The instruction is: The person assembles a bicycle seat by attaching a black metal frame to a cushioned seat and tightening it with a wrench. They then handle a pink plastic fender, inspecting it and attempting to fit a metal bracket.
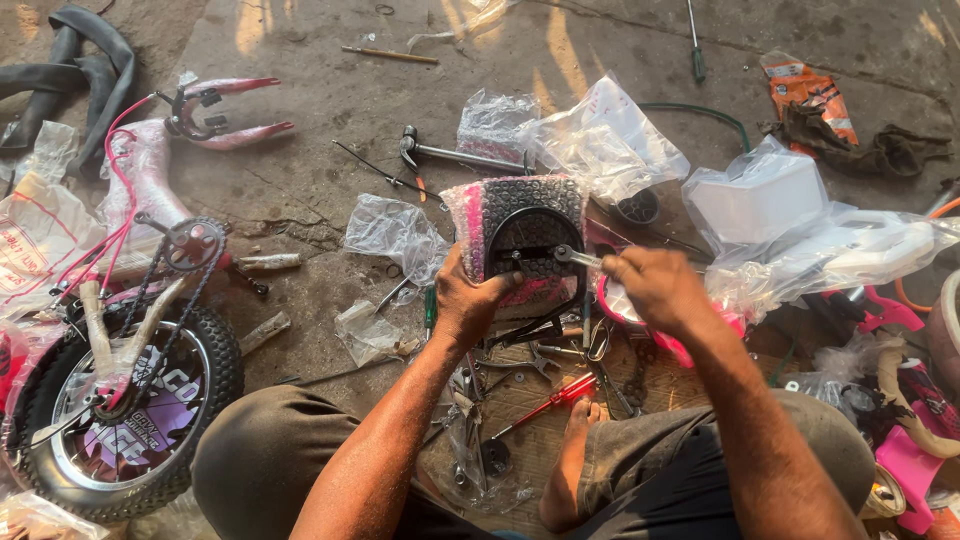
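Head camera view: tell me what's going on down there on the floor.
A person sits on the concrete floor amid bicycle parts. The left hand grips a bubble-wrapped seat with a black metal bracket on its underside, held upright. The right hand holds a silver wrench against a fastener on that bracket. A red-handled screwdriver and loose tools lie below the hands. A small wheel with its chain rests to the left, and plastic-wrapped white parts to the right.
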